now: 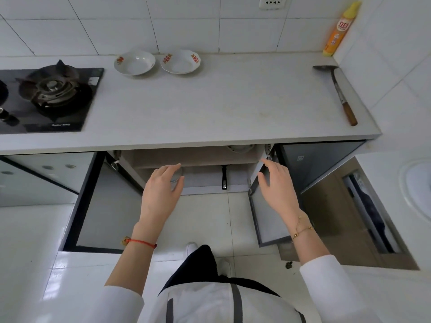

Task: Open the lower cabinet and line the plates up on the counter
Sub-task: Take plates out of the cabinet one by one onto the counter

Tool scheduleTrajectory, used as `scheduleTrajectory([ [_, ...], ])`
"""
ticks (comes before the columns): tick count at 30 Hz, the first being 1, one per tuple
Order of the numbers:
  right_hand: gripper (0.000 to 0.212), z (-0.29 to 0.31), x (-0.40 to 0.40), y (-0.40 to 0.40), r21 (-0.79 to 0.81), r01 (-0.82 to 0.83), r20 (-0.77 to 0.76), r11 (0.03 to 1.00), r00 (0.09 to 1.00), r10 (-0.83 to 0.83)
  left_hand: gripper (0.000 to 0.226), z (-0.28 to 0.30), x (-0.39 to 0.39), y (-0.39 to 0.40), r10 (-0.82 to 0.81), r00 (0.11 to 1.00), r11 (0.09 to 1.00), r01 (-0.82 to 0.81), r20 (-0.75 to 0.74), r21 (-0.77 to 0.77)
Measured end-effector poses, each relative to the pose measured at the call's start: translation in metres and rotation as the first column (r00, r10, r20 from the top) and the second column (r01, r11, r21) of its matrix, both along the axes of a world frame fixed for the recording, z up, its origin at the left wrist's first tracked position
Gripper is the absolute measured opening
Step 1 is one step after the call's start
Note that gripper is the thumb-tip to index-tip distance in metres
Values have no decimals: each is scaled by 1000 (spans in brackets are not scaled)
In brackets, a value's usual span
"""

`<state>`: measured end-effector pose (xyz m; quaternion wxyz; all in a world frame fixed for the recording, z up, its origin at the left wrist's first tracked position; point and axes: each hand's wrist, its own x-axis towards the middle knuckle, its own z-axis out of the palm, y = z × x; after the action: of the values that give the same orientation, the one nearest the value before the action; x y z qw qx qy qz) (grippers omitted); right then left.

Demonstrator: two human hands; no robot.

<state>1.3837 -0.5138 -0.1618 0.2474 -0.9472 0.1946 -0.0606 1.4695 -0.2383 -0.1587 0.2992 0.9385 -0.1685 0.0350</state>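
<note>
The lower cabinet (196,159) stands with both doors swung out, the left door (102,206) and the right door (265,220). Two white plates with red marks sit side by side at the back of the counter (210,108), the left plate (134,62) and the right plate (180,61). On the upper shelf, white dishes (240,148) peek out under the counter's edge. My left hand (162,192) reaches into the cabinet mouth over a pale round rim that I cannot identify. My right hand (277,185) hovers by the right door's hinge edge, fingers spread, empty.
A gas stove (49,96) fills the counter's left. A metal spatula with a wooden handle (340,92) lies at the right edge, and a yellow bottle (338,31) stands in the back corner. A black pan handle (224,177) sticks out of the lower shelf.
</note>
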Motion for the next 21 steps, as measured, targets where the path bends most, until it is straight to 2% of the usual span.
scheduleTrajectory([
  [6, 43, -16, 18, -23, 60, 23, -22, 998, 1000, -22, 35, -17, 14, -30, -6, 999, 1000, 7, -41, 10],
  [10, 43, -49, 47, -38, 77, 19, -9, 997, 1000, -19, 35, -49, 41, -54, -3, 999, 1000, 5, -54, 27],
  [16, 42, -141, 99, -62, 113, 61, 13, 992, 998, -63, 33, -143, 90, -91, -29, 996, 999, 32, -88, 32],
  [21, 41, -233, 146, -82, 127, 71, 60, 989, 995, -79, 33, -236, 140, -122, -54, 997, 998, 56, -59, 21],
])
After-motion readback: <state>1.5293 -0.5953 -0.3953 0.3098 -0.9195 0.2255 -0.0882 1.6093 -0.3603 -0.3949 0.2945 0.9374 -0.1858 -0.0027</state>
